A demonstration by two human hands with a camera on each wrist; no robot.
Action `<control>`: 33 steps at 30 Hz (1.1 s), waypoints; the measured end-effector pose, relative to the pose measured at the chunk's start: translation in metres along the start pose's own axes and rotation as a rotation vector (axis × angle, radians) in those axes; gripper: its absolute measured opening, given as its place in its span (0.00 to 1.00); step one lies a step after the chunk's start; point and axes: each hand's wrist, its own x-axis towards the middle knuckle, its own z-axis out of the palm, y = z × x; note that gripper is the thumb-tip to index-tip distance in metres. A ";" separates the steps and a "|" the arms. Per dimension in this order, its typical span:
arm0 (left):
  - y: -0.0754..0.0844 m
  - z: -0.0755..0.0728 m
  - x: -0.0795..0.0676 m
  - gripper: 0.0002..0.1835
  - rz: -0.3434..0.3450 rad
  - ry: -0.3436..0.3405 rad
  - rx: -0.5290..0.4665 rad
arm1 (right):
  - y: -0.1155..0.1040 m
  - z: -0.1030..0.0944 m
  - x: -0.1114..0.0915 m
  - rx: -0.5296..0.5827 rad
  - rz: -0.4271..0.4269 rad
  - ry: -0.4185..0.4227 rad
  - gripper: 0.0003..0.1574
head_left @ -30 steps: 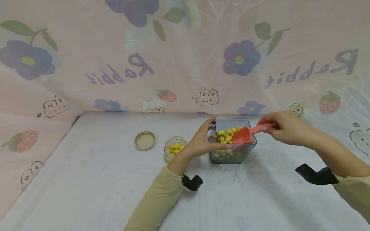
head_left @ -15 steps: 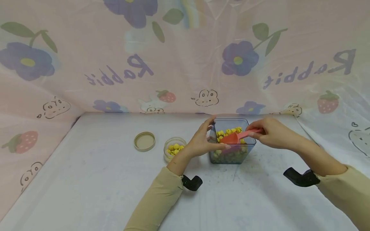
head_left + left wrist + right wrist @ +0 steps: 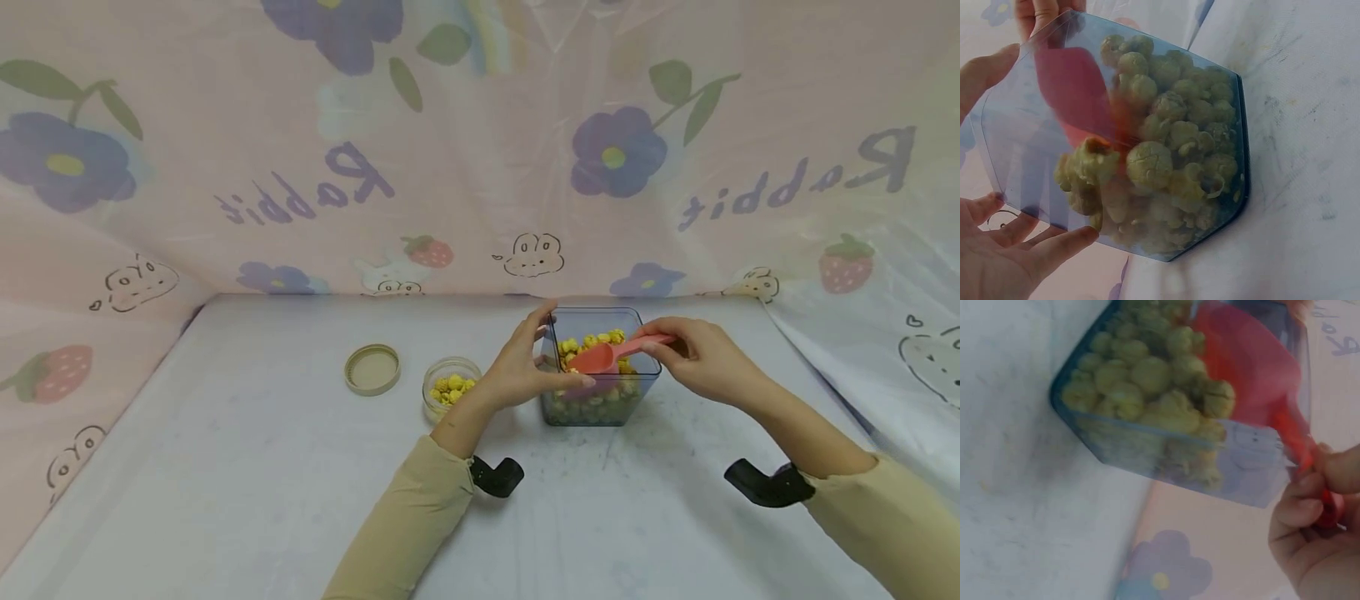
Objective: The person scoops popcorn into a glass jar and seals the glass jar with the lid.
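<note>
A clear bluish plastic container [image 3: 596, 320] partly filled with yellow popcorn [image 3: 572, 343] stands on the table. My left hand [image 3: 512, 372] grips it from the left, thumb along the front rim and fingers on the left wall. A pink-red scoop [image 3: 596, 359] dips into the container, its handle pinched between the thumb and fingers of my right hand [image 3: 705, 358] at the right rim. Through the wall in the left wrist view, the scoop's bowl [image 3: 1075, 90] lies tilted against the popcorn, with several pieces [image 3: 1088, 172] at its tip. The right wrist view shows the scoop's handle [image 3: 1294, 437] inside my fingers.
Left of my left wrist sits a small round glass jar [image 3: 452, 362] holding some popcorn, partly covered by the forearm. A round beige lid [image 3: 372, 370] lies left of it. A patterned pink sheet [image 3: 450, 167] hangs behind the white table [image 3: 247, 467].
My right hand has moved left with the scoop, bringing the scoop's bowl leftward and lower into the popcorn. My left hand keeps its grip on the container, which stays in place.
</note>
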 end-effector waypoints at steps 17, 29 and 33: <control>-0.001 0.002 0.000 0.55 0.011 0.004 -0.015 | -0.004 0.016 0.008 0.038 0.020 0.136 0.14; -0.001 0.002 0.001 0.56 0.013 0.003 -0.057 | 0.021 0.019 0.009 0.152 -0.084 0.167 0.14; -0.001 0.002 0.001 0.56 0.010 0.003 -0.057 | 0.030 0.017 0.009 0.223 -0.099 0.179 0.15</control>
